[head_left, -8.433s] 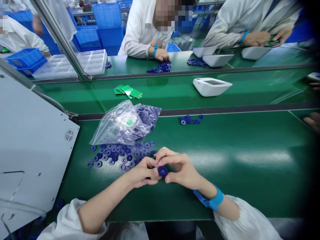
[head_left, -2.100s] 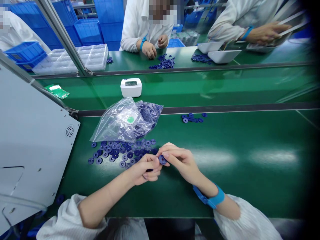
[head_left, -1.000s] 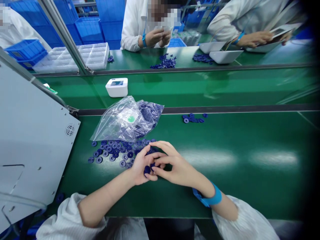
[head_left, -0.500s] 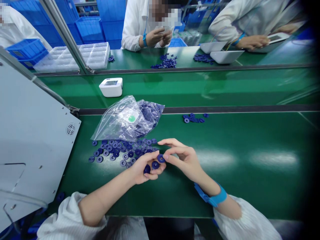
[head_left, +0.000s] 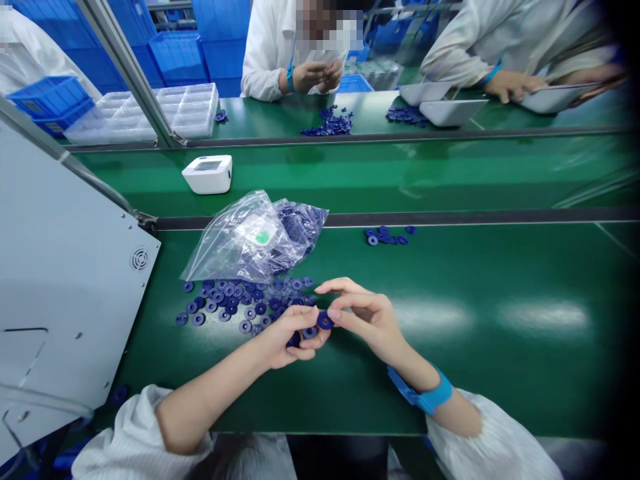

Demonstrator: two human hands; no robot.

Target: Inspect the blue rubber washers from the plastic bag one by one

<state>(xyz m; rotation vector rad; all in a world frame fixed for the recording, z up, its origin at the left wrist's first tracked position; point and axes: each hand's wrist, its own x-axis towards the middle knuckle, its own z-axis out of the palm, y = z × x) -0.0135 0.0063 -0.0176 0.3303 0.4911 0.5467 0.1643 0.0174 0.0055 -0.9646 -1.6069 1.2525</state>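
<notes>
My left hand (head_left: 285, 337) is curled, fingers closed round a few small blue rings (head_left: 295, 339) against the palm. My right hand (head_left: 365, 320) pinches one blue ring (head_left: 325, 321) at its fingertips, touching the left hand's fingers. Both hands hover just above the green bench (head_left: 475, 373). Directly behind them lies a scattered pile of several blue rings (head_left: 235, 303). A clear plastic bag (head_left: 250, 240) with more blue rings inside sits behind the pile. A blue strap (head_left: 425, 397) circles my right wrist.
A grey metal panel (head_left: 60, 267) stands at the left. A small cluster of blue rings (head_left: 387, 235) lies near the bench's far edge. On the conveyor belt (head_left: 400, 173) sits a white device (head_left: 207, 173). Across it, other people in white coats handle parts; clear trays (head_left: 150, 113) stand at far left.
The white device has travelled left along the belt. My right hand came out of the left palm with one ring pinched in its fingertips; the left hand stayed curled.
</notes>
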